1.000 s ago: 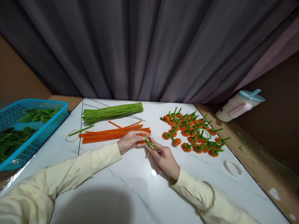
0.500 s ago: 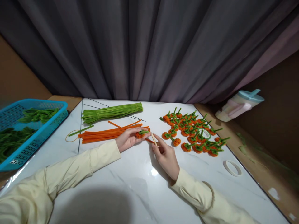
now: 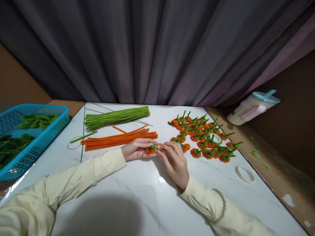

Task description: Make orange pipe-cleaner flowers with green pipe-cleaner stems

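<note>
Between the thumb and fingers of my left hand (image 3: 137,149) is a small pipe-cleaner pumpkin (image 3: 150,149), ribbed and orange with a green top. It is held just above the white table, its green stem side turned toward my right hand (image 3: 176,163). The fingers of that hand are pinched close to the stem, on a thin pale stick (image 3: 160,148) of which only a little shows. Just behind my left hand lies a bundle of orange pipe cleaners (image 3: 118,141).
A green pipe-cleaner bundle (image 3: 116,117) lies farther back. Several finished pumpkins (image 3: 197,154) crowd the right side, with a roll of tape (image 3: 216,138) among them. Another tape ring (image 3: 244,174) lies nearer. A blue basket (image 3: 52,129) stands left, a lidded cup (image 3: 252,108) right.
My right hand has brought the pale stick up to the pumpkin's stem, and its fingers have closed in there. The pumpkin has turned and dropped slightly in my left hand.
</note>
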Motion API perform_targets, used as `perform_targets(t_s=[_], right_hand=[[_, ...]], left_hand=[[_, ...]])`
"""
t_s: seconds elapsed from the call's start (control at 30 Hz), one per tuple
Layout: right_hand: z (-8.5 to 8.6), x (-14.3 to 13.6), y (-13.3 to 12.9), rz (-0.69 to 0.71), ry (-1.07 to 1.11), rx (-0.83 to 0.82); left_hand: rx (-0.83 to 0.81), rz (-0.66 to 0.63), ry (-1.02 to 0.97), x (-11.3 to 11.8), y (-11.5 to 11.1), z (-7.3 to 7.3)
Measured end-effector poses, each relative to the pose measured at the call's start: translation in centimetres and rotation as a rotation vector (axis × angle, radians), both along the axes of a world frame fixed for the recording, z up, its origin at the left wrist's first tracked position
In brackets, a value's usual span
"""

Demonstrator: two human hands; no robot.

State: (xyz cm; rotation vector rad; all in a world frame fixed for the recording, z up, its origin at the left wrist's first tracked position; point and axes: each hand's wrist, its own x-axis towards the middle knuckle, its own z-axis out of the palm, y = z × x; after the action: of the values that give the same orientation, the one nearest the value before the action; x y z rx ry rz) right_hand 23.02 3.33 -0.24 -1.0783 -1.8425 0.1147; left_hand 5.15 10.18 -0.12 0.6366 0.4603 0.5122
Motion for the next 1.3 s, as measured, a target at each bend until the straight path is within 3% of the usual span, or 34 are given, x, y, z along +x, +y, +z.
perform_targets(t_s=[0.37,0.63,0.7,0.87,0.97,1.13,1.3], right_hand=[[-0.3,0.1,-0.1,0.042,-0.161,0.136],[-0.3,0.1,-0.3,0.075,-0.173,0.136],[-0.3,0.1,-0.3,0.071,-0.156,0.122],[-0.5,0.3,-0.3,0.076,-0.139,0.154],[-0.6,0.4,-0.3,0.084,-0.152,0.182],[-0.6,0.7,-0.2,0.055,-0.228,0.212],[-0.5,0.8,0.0,0.046,-0.315,0.206]], left_hand=[[0.094,-0.098,0.112,0.1,-0.6,-0.1],[0.186,-0.126,0.178,0.4,-1.0,0.0],[0.301,-0.077,0.213,0.5,-1.2,0.0],[0.896,0.132,0.402,0.2,-1.4,0.2],[1.019,0.136,0.473,0.0,-1.4,0.1],[0.777,0.111,0.454,0.1,-1.5,-0.1],[0.448,-0.042,0.375,0.2,-1.3,0.2]])
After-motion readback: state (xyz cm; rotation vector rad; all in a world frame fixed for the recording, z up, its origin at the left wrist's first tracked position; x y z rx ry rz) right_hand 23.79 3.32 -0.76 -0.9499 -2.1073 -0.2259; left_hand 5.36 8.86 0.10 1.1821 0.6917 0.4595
